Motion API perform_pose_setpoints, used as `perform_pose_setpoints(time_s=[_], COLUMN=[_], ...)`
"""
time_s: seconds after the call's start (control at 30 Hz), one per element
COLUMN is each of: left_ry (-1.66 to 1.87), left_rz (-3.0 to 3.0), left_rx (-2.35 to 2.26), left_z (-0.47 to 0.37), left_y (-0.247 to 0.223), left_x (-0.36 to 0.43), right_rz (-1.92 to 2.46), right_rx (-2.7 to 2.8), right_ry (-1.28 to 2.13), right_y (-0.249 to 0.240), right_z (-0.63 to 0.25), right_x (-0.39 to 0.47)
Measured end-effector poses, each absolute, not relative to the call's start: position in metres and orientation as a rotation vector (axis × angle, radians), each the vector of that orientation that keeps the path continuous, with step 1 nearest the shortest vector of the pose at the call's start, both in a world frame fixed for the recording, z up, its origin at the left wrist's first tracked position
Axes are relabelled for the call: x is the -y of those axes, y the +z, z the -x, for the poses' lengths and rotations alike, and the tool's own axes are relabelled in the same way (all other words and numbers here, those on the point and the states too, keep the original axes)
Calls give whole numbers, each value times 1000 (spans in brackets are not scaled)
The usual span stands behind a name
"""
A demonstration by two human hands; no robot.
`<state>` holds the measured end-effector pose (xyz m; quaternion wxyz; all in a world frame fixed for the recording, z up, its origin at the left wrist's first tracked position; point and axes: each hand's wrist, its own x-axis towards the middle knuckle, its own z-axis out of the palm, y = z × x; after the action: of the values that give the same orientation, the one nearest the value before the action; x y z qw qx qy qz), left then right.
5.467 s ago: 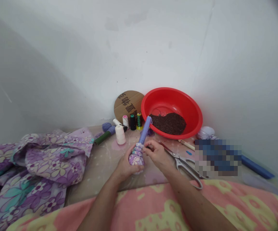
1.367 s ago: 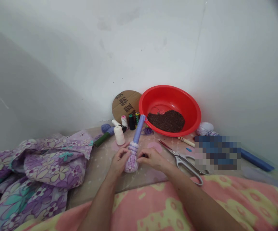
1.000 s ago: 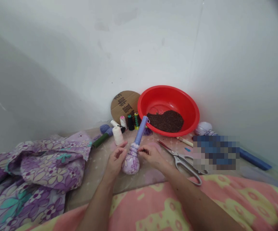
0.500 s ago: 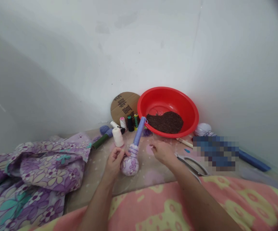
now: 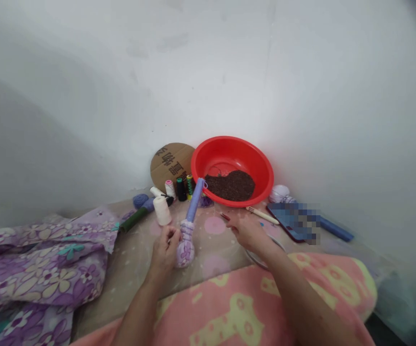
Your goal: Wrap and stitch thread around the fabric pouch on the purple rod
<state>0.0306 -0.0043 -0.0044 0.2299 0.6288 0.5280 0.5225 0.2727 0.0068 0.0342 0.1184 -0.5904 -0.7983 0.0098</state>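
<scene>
Fabric (image 5: 185, 257), pale with purple flowers, covers the round bulb of a slim lavender stick (image 5: 194, 202), which in the head view slants across the middle of a beige, pink-spotted sheet (image 5: 121, 274), bulb near, bare end far in front of the rim of a round red plastic basin (image 5: 254, 158). Just left of its ridged, purple-corded neck (image 5: 187, 229) is the left hand (image 5: 166, 242), fingers curled and fingertips drawn together; whether they pinch a thread or touch the fabric I cannot tell. To the right, the right hand (image 5: 249, 235) is partly curled over grey-handled scissors with dark red blades (image 5: 225, 216); it hides their middle, so its grip cannot be told. The stick looks light, its shaft stiff and perhaps slightly slick, its bulb padded and yielding, nothing here likely to break. Its narrow neck seems the surest place to take hold, while squeezing the bulb could shift the wrapping.
</scene>
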Motion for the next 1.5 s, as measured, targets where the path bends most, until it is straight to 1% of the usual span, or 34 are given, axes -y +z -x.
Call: perform_pose_setpoints(time_s=[0.23,0.3,0.4,0.57,0.7,1.07,1.27,1.5], left_ry=[1427,1425,1432,1493,1516,1554,1627,1671], left_rz=[-2011,-2106,-2192,-2197,-2170,-1953,-1865,-1707], left_rx=[-1648,-1700,-1755,-1717,-1658,-1698,-1579,-1489], left_z=[-38,-39,-41,-42,-42,-37,-34,-34], left_y=[-11,-11,-8,-8,-9,-8,-5,-2], left_x=[8,10,14,15,14,12,9,8], right_rz=[1758,1869,2060,2087,2108,1995,1787,1710], right_rx=[2332,2282,2198,2172,2141,2094,2065,2176], right_ry=[-38,-57,6,31,52,34,272,392], right_y=[15,10,3,-4,-1,10,11,9], right_z=[-293,-302,-313,-318,-314,-320,-325,-299], right_x=[19,24,27,22,20,36,53,63])
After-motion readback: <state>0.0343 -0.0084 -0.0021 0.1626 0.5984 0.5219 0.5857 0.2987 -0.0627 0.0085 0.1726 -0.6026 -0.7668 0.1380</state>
